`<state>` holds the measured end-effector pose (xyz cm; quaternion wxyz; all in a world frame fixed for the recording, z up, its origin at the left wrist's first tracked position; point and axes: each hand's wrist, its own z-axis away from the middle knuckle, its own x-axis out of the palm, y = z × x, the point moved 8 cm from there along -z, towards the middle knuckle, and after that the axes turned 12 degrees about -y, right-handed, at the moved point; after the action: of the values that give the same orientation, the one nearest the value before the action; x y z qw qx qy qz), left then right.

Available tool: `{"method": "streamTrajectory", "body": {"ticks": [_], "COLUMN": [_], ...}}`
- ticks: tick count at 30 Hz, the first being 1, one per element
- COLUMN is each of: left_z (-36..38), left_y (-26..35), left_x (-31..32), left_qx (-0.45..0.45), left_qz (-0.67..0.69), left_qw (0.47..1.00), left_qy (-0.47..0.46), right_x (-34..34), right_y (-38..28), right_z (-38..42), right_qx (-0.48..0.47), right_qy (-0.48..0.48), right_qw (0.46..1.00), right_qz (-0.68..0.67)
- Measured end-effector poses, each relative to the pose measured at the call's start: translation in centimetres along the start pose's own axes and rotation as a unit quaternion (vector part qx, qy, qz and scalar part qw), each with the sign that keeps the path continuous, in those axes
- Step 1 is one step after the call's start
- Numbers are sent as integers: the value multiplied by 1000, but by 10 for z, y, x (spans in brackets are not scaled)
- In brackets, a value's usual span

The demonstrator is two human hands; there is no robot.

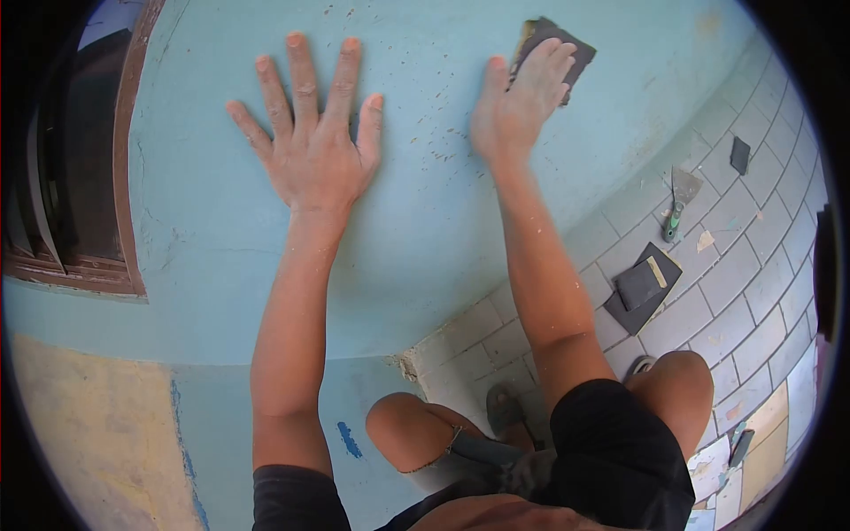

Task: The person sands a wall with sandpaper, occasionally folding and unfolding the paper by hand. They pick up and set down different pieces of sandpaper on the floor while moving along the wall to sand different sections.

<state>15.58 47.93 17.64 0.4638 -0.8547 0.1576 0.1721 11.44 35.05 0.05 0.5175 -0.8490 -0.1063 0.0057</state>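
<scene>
My left hand [320, 149] lies flat on the light blue wall [398, 265], its fingers spread and nothing in it. To its right, my right hand [524, 104] presses a dark piece of sandpaper [580, 57] against the same wall. The fingers of that hand are close together over the sheet, and its thumb stands apart. Part of the sandpaper is hidden beneath the palm and fingers. Small pits and chipped spots mark the paint between the two hands.
Tiled floor at right holds a scraper [678, 202] with a green and black handle, stacked dark sandpaper sheets [634, 296] and a small dark piece [740, 155]. A brown window frame [128, 159] borders the wall at left. Bare yellowish plaster [97, 425] shows lower left.
</scene>
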Motion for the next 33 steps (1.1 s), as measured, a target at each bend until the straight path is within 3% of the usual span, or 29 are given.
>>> {"method": "streamTrajectory", "body": {"ticks": [2,4,6,9,11,13,16,17,19,20,21,22,24,26,28,29,31,33], "left_z": [2,-3,5,34,62,79,69,56,35,37,49,56,80,98,113,124,137,146], "left_y": [19,35,26,-19,-51,-54,-14,10,73,114,141,140,134,97,56,44,22,27], "left_x": [8,9,10,8,11,9,12,15,19,31,43,46,57,53,49,49,53,63], "left_qx": [46,93,125,122,112,105,84,109,177,274,367,373,405,384,293,295,229,205], "left_qz": [-35,-72,-73,-35,-27,-17,14,29,74,23,-27,-26,54,84,55,56,15,15], "left_qw": [998,993,988,989,991,993,996,992,979,953,912,909,883,889,919,917,950,964], "left_qy": [-16,-28,-61,-78,-71,-50,-23,-48,-70,-124,-180,-182,-230,-235,-259,-264,-210,-168], "right_x": [29,73,85,58,9,-22,9,36,80,79,81,85,56,22,-10,-6,7,51], "right_y": [-25,-28,-26,-4,19,51,25,19,18,20,27,34,48,69,79,77,53,37], "right_z": [56,171,234,157,55,-10,55,111,236,249,265,275,214,128,55,60,69,148], "right_qx": [-58,-71,-89,-90,3,99,73,36,31,40,65,84,64,133,188,192,113,50], "right_qy": [-50,-164,-293,-235,-36,10,-47,-88,-211,-205,-259,-312,-135,-57,-37,-40,-14,-72], "right_qw": [997,984,952,966,999,994,995,993,976,976,962,945,988,987,981,980,993,996], "right_qz": [21,13,-3,60,41,53,52,64,54,51,55,59,31,73,31,32,5,0]}}
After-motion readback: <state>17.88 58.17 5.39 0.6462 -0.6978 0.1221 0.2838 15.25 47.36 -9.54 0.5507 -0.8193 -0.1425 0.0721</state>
